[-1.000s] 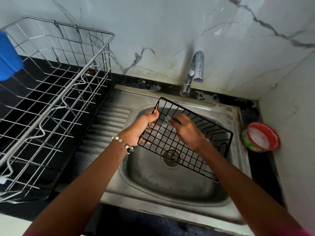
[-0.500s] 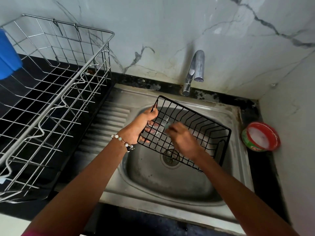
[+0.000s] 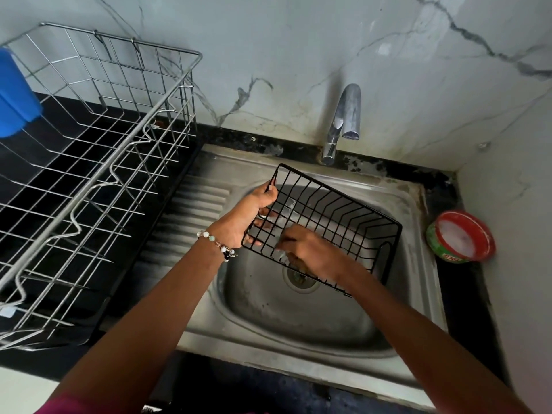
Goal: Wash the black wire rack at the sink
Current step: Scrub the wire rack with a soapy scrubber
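The black wire rack (image 3: 337, 216) is held tilted over the steel sink (image 3: 298, 318), its open side facing me. My left hand (image 3: 248, 216) grips the rack's left edge, thumb on the rim and fingers behind the wires. Inside the rack, near its lower left part, my right hand (image 3: 310, 252) is curled round a small pale scrubbing pad that is mostly hidden by the fingers and presses it on the wires. The tap (image 3: 343, 121) stands behind the rack; no water is seen running.
A large silver wire dish rack (image 3: 98, 162) fills the black counter on the left, with a blue plastic item (image 3: 15, 97) at its far edge. A red and green tub of white soap (image 3: 461, 236) sits right of the sink. Marble walls close the back and right.
My right hand has slid from the rack's upper middle down toward its lower left, rubbing the wires. The rack has tipped slightly, still held by my left hand.
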Action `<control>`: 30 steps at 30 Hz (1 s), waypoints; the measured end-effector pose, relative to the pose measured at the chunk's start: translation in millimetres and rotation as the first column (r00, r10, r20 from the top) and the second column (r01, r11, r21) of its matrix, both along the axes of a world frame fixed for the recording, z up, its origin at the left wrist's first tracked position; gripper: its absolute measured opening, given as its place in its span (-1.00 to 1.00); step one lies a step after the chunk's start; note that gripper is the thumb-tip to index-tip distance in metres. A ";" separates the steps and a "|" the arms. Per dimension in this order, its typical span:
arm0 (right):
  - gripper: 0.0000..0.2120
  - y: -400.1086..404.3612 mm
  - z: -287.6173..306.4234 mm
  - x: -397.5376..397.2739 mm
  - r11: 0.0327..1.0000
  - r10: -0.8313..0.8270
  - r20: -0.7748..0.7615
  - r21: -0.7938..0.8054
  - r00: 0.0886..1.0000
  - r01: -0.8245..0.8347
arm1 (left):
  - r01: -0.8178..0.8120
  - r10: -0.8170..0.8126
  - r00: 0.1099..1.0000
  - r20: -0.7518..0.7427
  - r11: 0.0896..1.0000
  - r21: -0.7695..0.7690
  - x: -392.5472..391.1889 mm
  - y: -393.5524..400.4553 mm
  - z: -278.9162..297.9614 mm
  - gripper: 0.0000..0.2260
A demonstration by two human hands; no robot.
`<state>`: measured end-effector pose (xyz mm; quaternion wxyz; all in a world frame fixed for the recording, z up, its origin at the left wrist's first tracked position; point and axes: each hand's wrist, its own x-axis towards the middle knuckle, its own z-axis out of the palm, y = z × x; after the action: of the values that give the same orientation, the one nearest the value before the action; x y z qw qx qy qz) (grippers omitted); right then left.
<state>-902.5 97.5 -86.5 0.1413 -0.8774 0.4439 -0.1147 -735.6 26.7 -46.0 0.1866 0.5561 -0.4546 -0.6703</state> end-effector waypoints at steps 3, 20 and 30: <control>-0.75 -17.1 1.9 -19.1 0.997 -0.078 -0.009 -0.004 0.997 0.078 | 0.009 -0.009 1.000 0.008 1.000 -0.024 0.3 1.3 -0.3 -0.62; -0.73 -34.1 -0.3 -15.2 0.861 -0.491 0.105 -0.091 0.865 0.500 | -0.012 0.012 1.000 -0.008 1.000 0.013 -1.5 1.9 0.3 -0.62; -0.59 -23.9 -0.5 5.8 0.892 -0.398 0.005 -0.229 0.917 0.389 | 0.019 -0.019 1.000 -0.015 1.000 -0.002 0.8 2.1 5.3 -0.63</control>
<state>-896.7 73.6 -87.0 0.0054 -0.7819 0.5992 -0.1720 -734.8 28.8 -40.7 0.1843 0.5466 -0.4590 -0.6757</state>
